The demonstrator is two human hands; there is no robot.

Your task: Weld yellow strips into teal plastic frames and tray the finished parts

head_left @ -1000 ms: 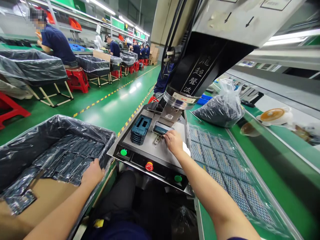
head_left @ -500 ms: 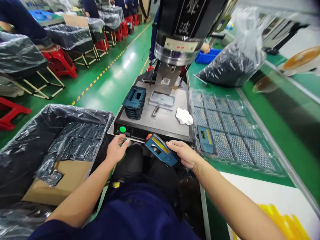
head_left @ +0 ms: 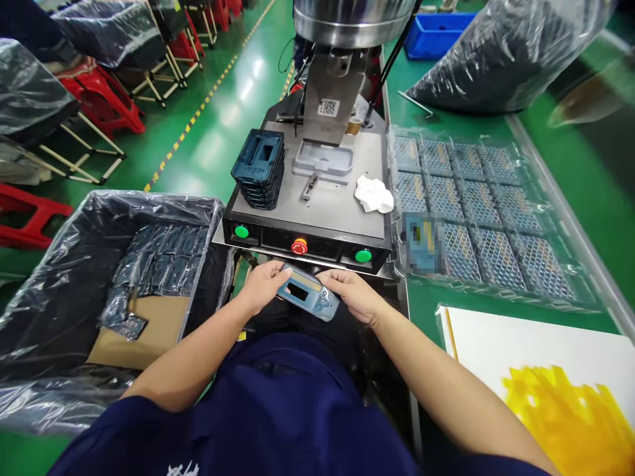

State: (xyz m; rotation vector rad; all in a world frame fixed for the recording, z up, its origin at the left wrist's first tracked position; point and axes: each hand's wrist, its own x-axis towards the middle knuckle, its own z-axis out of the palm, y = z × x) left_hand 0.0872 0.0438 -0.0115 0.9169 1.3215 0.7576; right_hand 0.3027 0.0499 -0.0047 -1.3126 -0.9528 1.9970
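Both hands hold one blue plastic housing (head_left: pixel 308 295) with a dark window, just below the front edge of the press machine (head_left: pixel 317 211). My left hand (head_left: pixel 262 285) grips its left end and my right hand (head_left: pixel 353 295) grips its right end. On the machine plate stands a stack of dark blue housings (head_left: pixel 258 168), left of the grey fixture nest (head_left: pixel 323 160) under the metal horn (head_left: pixel 333 99). Another blue housing (head_left: pixel 421 241) lies on the clear blister tray (head_left: pixel 486 218) to the right.
A plastic-lined carton (head_left: pixel 99 291) with bagged parts and cardboard stands at my left. A white cloth (head_left: pixel 373 195) lies on the machine plate. Green buttons (head_left: pixel 241 231) and a red stop button (head_left: pixel 299 246) face me. A bag of dark parts (head_left: pixel 496 59) lies far right; a white-yellow sheet (head_left: pixel 546 377) near right.
My right hand took the housing off the fixture and brought it down toward me. My left hand left the carton and came to grip the housing's other end. The view tilted down.
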